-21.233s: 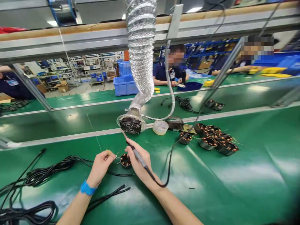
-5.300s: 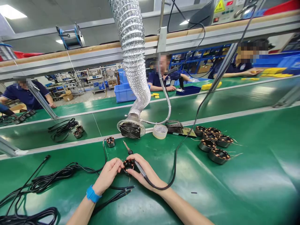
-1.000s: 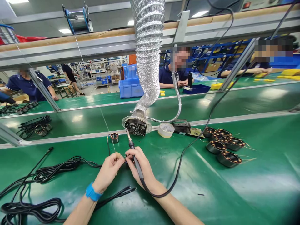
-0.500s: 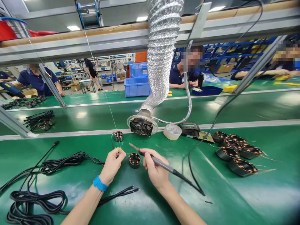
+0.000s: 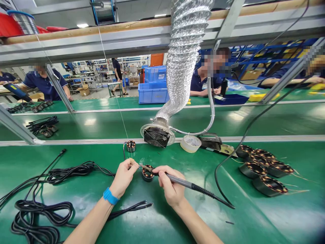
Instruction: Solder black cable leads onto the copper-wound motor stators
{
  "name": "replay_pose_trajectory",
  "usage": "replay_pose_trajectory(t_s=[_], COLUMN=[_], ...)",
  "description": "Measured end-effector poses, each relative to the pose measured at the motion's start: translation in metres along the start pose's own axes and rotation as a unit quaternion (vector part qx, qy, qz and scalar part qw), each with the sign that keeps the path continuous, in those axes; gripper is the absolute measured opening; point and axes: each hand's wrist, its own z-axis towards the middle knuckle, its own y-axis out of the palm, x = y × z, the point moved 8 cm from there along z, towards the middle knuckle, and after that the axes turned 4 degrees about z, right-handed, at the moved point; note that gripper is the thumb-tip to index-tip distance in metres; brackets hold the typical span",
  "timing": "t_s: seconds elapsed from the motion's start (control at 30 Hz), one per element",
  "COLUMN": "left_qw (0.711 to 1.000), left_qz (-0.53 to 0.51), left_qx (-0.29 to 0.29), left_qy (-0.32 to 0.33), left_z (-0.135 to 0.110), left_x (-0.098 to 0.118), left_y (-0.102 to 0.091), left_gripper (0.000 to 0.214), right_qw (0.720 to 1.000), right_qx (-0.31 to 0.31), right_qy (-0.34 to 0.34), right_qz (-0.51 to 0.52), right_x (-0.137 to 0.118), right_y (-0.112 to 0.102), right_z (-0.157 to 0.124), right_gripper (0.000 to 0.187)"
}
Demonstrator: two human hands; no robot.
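soldering iron (image 5: 181, 182) over wound stator (image 5: 147, 174)

Left hand (image 5: 123, 178) pinches wire (image 5: 134, 166); right hand (image 5: 170, 187) holds a soldering iron (image 5: 180, 181) over a stator (image 5: 147, 176).

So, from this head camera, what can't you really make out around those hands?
Head view only:
What the left hand pinches: its fingers hide it, beyond something thin.
Whether the tip of the soldering iron in the right hand touches the copper-wound stator: too small to tell.
What the blue crates contain: their walls hide it.
The rest of a co-worker's arm: cut off by the right edge.
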Motion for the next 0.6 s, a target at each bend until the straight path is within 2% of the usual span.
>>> replay_pose_trajectory(t_s=[0.17, 0.37, 0.6], left_qw=[1.0, 1.0, 1.0], left_qz=[-0.002, -0.008, -0.008], left_qx=[0.005, 0.002, -0.001], left_qy=[-0.005, 0.002, -0.007], left_z=[0.0, 0.001, 0.001], left_x=[0.0, -0.002, -0.003], left_y=[0.0, 0.0, 0.001], left_gripper=[0.035, 0.035, 0.035], right_qw=[0.998, 0.995, 0.991], right_qx=[0.012, 0.01, 0.059], right_qy=[0.049, 0.061, 0.074], right_qz=[0.045, 0.079, 0.096], right_x=[0.009, 0.009, 0.012], right_y=[-0.001, 0.002, -0.008], right_z=[-0.001, 0.0, 0.0], right_gripper=[0.034, 0.031, 0.033])
